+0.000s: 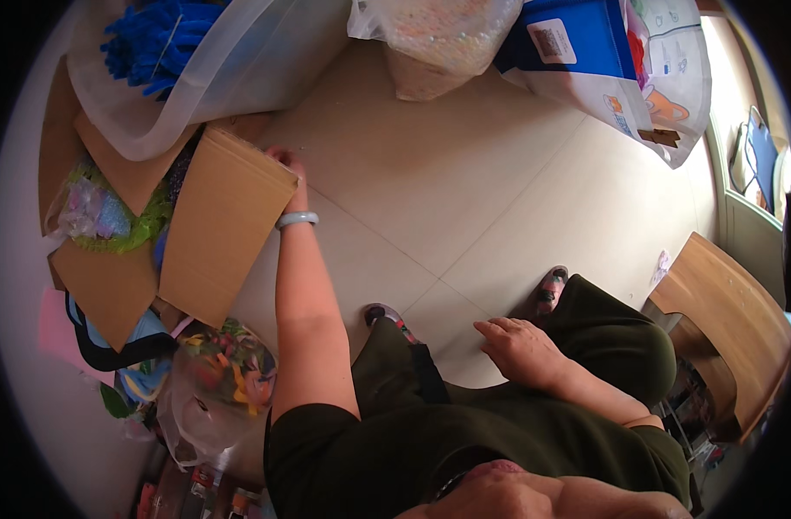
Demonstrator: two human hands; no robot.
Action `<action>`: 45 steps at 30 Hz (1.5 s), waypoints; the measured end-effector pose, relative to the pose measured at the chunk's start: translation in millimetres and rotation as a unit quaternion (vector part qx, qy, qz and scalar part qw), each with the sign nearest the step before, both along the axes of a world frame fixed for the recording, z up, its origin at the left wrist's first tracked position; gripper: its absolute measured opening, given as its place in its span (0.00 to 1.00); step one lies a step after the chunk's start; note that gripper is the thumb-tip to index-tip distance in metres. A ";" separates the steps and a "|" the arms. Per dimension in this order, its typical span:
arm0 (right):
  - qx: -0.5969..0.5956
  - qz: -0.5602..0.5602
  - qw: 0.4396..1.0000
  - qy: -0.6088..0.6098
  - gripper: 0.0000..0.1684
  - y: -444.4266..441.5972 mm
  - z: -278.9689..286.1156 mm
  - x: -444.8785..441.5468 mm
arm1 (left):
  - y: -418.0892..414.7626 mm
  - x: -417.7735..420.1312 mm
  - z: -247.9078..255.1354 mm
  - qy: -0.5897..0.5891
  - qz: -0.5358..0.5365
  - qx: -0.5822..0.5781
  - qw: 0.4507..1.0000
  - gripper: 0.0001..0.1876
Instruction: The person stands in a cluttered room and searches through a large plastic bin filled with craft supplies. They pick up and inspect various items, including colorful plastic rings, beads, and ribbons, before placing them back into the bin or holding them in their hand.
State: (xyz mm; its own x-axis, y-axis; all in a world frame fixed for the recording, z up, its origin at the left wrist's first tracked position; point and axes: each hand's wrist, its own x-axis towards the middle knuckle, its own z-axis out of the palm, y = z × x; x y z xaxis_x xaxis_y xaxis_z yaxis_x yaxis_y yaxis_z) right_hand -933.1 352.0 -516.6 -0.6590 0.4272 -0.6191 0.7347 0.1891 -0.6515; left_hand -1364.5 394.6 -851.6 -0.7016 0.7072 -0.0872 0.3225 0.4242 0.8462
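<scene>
My left hand [287,170] is at the upper corner of an open cardboard box, beside its long flap [226,227]; part of the hand is hidden behind the flap, so its grip cannot be made out. A pale bangle [297,219] circles that wrist. Inside the box lie green netting [136,228] and clear plastic packets [87,204]. My right hand [517,347] rests near my right knee, palm down, fingers slightly apart, holding nothing.
A translucent bin [259,71] with blue fuzzy stems [162,45] stands behind the box. Further along are a bead-filled plastic bag [447,32] and a blue-and-white bag [564,84]. A bag of colourful pieces [223,376] sits at left; a wooden chair [726,305] stands at right.
</scene>
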 end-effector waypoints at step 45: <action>-0.030 -0.034 0.999 -0.004 0.18 2.5 -6.6 6.0 | 106.1 75.7 45.2 0.181 -0.097 -0.043 0.978 0.06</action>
